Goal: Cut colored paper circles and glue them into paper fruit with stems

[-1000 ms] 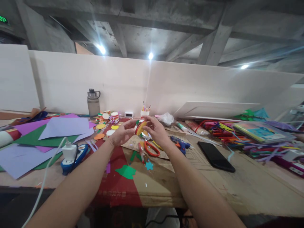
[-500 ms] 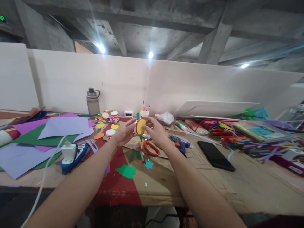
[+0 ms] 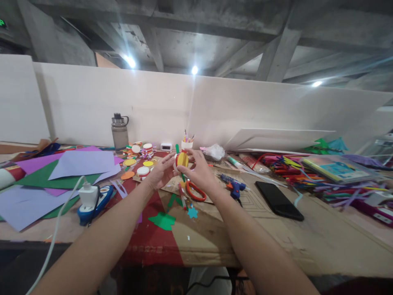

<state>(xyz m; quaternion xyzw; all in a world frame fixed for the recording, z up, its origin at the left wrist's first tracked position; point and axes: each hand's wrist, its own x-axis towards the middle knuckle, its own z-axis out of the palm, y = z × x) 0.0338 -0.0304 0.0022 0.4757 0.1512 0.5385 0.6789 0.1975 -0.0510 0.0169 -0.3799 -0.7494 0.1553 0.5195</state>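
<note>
Both my hands hold a small round paper craft (image 3: 182, 159), yellow on its face with a red rim and a green strip sticking out above and below. My left hand (image 3: 160, 172) grips its left side with curled fingers. My right hand (image 3: 198, 170) pinches its right side and top. The craft is raised above a brown cardboard sheet (image 3: 172, 185). Orange-handled scissors (image 3: 194, 191) lie on that sheet just below my right hand.
Coloured paper sheets (image 3: 61, 170) cover the left of the table, beside a blue glue gun with a white plug (image 3: 92, 198). A grey bottle (image 3: 119, 132), paper discs (image 3: 139, 153), a pencil cup (image 3: 186, 144), a second glue gun (image 3: 233, 184), a black phone (image 3: 278, 200) and pipe cleaners (image 3: 294, 170) lie around.
The craft was turned in my fingers from tilted to upright, so the yellow face and the green strip show. Both hands stayed in about the same place.
</note>
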